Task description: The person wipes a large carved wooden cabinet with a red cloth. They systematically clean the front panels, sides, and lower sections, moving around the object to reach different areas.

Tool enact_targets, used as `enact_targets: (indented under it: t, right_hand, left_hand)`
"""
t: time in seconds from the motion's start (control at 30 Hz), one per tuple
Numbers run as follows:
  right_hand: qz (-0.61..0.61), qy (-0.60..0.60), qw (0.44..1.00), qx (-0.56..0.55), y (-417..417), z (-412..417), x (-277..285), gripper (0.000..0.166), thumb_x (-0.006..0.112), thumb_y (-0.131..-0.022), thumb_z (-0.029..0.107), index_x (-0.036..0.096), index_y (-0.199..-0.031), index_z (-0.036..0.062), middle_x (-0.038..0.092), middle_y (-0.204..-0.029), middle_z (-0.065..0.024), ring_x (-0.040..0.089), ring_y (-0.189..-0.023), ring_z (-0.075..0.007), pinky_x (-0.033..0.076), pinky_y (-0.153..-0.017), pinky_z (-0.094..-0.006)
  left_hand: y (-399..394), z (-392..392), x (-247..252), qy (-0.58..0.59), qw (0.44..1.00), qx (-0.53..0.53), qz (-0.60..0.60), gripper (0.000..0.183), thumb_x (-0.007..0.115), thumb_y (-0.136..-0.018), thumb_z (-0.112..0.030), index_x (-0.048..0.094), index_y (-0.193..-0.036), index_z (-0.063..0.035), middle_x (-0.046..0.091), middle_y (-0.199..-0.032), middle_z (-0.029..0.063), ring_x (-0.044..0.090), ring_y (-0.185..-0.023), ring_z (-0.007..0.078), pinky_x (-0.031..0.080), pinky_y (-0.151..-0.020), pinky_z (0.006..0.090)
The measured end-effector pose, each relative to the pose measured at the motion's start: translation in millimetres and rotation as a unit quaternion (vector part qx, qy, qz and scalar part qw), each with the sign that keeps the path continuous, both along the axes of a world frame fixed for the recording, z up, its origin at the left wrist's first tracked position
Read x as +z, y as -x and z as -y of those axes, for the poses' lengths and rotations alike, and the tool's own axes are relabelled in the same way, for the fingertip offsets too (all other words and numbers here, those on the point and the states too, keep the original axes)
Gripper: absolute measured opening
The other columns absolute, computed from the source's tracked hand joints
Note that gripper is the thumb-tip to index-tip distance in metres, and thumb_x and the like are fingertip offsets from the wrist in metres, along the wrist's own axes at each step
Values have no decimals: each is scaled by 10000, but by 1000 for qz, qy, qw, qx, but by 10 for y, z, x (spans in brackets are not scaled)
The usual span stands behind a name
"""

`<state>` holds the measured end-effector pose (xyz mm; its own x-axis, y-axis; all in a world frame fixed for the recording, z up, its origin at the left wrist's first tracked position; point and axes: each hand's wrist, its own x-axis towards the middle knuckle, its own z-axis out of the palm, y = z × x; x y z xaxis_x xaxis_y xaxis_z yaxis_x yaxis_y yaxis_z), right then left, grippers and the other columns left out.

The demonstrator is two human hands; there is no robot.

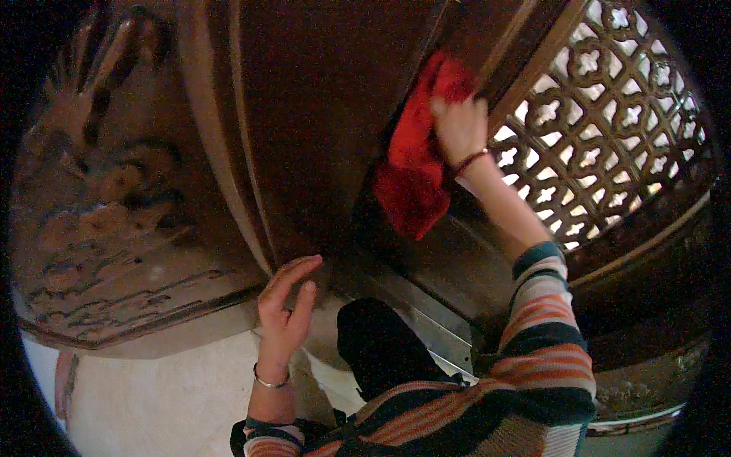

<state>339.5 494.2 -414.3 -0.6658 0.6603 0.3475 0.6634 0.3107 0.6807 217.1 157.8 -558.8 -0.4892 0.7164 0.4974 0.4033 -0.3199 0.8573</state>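
Observation:
My right hand (461,127) grips a bright red cloth (412,143) by its upper part. The cloth hangs down in folds against the dark wooden frame (502,63) beside a pierced lattice panel. Motion blurs the fingers, so their exact hold is unclear. Lower and to the left, my left hand (285,305) is raised with nothing in it, thumb and fingers apart. Its fingertips are nearest the lower end of a pale wooden moulding (220,177); whether they touch it I cannot tell.
Openwork with quatrefoil shapes fills the wooden lattice (594,114) at right. A carved wooden panel (114,228) stands at left. Below lie a pale tiled floor (165,394) and a metal strip (440,331) along the threshold. My dark-clad leg (382,348) is close to that strip.

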Motion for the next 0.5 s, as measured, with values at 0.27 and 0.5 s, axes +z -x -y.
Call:
enact_targets:
  t: [0.27, 0.5]
  right_hand:
    - [354, -411, 830, 128, -1575, -839, -2694, 311, 510, -932, 243, 629, -1204, 152, 599, -1277, -81, 495, -1240, -328, 407, -1006, -482]
    - [-202, -96, 971, 89, -534, 397, 475, 295, 530, -866, 122, 643, -1138, 94, 607, -1211, -150, 555, -1175, -324, 490, -899, -498]
  left_hand:
    - [157, 80, -44, 25, 995, -87, -38, 329, 614, -913, -51, 620, -1240, -16, 663, -1231, 142, 621, -1160, 280, 459, -1009, 368]
    - [335, 227, -106, 14, 998, -39, 45, 351, 625, -906, -52, 610, -1255, -28, 665, -1146, 138, 624, -1078, 236, 465, -970, 354]
